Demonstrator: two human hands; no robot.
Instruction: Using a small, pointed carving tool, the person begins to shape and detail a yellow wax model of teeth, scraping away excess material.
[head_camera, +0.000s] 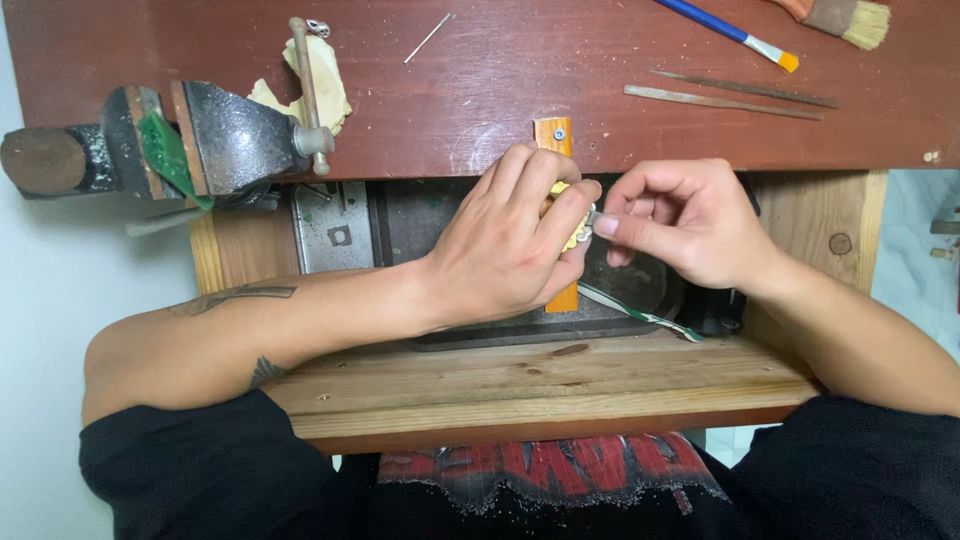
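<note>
My left hand (518, 238) is closed around a small pale yellow piece (577, 237), pressing it against an orange wooden bench peg (553, 135) that sticks out from the red-brown bench top. My right hand (676, 220) pinches a small silvery metal part (594, 218) between thumb and forefinger, right at the yellow piece. Most of the yellow piece is hidden under my left fingers. Both forearms rest over a pale wooden shelf (520, 385) below the bench.
A dark metal vise (215, 140) with a green piece in its jaws sits at the left. Two thin files (725, 97), a blue-handled tool (728, 30), a brush (845, 17) and a pin (428, 37) lie on the bench top (480, 90). A dark tray (640, 290) sits under my hands.
</note>
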